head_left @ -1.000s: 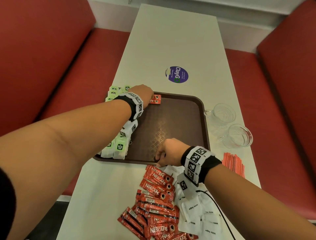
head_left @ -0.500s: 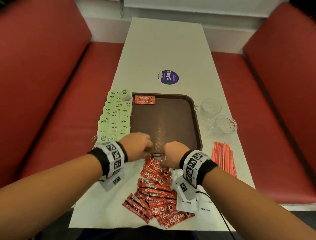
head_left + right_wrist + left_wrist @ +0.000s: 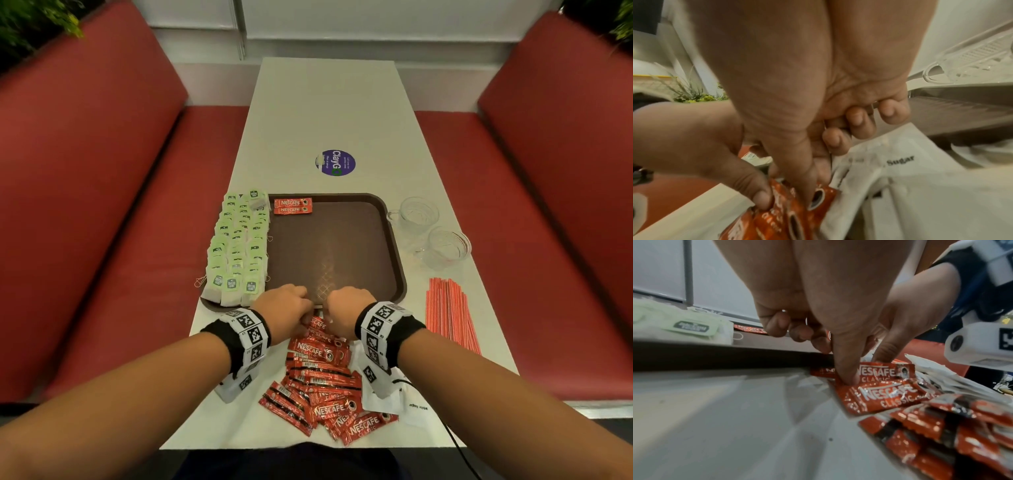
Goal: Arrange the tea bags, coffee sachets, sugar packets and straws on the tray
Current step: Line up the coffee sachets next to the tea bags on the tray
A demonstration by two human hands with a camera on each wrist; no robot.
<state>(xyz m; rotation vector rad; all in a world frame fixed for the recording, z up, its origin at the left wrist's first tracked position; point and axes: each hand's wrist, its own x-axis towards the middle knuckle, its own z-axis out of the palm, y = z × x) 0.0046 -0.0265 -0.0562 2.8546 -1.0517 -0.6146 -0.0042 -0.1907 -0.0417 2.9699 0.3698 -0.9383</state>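
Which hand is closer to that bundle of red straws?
Right. The right hand is nearer the red straws, which lie to its right; the left hand is farther left, beyond it.

Even, soft indoor light falls from above. The white table is brightest at its far end, and the brown tray carries a small glint near its middle. Faint shadows lie beneath both forearms. The head view bows outward, so the table's edges splay toward the near corners. In the wrist views the palms are blurred, the near coffee sachets smear out of focus with foil glare, and the edges stretch.
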